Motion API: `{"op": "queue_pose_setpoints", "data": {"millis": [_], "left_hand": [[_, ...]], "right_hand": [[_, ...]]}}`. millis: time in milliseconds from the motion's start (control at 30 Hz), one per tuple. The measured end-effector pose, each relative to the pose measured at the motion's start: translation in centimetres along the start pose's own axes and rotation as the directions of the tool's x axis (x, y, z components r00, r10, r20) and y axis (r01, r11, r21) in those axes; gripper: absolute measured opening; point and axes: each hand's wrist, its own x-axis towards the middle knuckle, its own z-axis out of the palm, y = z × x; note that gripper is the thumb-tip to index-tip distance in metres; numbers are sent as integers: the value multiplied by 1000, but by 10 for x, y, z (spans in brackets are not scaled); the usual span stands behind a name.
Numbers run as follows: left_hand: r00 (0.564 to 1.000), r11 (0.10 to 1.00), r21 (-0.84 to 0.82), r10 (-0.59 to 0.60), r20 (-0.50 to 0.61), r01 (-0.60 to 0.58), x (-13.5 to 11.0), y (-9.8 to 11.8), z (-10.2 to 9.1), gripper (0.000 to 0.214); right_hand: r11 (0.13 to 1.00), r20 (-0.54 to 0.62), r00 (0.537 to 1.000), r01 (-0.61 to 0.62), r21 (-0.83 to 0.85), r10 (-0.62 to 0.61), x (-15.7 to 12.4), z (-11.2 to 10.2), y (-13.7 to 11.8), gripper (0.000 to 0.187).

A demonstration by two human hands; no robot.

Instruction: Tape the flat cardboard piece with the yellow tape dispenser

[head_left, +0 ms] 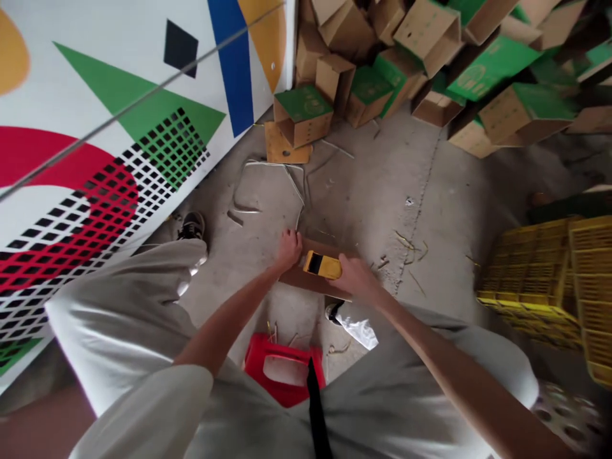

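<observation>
Between my knees lies a brown cardboard box (306,278), seen from above. My right hand (356,275) grips the right end of a yellow block-shaped tool (329,266) with a black band, held over the cardboard; its exact kind is unclear. At the box's far left corner, the fingers of my left hand (289,248) are curled closed against the edge, their tips hidden. A thin pale strip (300,217) on the floor runs up to that hand; whether the fingers hold it does not show.
Ahead, brown and green cartons (306,111) are piled up. Yellow plastic crates (530,274) stand at right, a painted white panel (143,38) at left. Below me is a red stool (258,357). Bent strips (246,207) and yellow scraps (406,242) litter the concrete floor (373,185).
</observation>
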Motion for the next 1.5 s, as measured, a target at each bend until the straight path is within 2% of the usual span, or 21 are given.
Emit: {"op": "queue_pose_setpoints", "data": {"millis": [233,400,500,800,967,1133,1267,1500], "left_hand": [[989,971,188,-150,-15,150,-2,17,-10,48],[982,953,237,-191,-8,187,0,24,-12,49],[978,947,252,-206,-7,201,-1,24,-12,50],[973,932,286,-230,-16,225,-3,24,-13,51],[973,920,322,-228,-18,222,-4,24,-13,51],[974,908,358,-225,-26,219,-5,23,-12,51],[974,892,393,-226,-35,221,-6,25,-13,51],[971,858,460,-234,-44,228,-8,30,-16,50]], "right_hand": [[1000,5,1000,14,6,-14,-10,-7,1,51],[999,33,999,24,37,-25,-11,-8,8,51],[1000,56,998,10,19,-11,-16,-11,21,50],[998,57,997,48,-27,-46,-44,-12,89,49],[999,85,996,36,-11,-35,-61,-1,129,48],[1000,127,992,-11,-22,14,-83,12,184,45],[999,132,991,14,51,-20,-91,19,220,37],[986,80,993,68,154,-81,-84,42,248,35]]}}
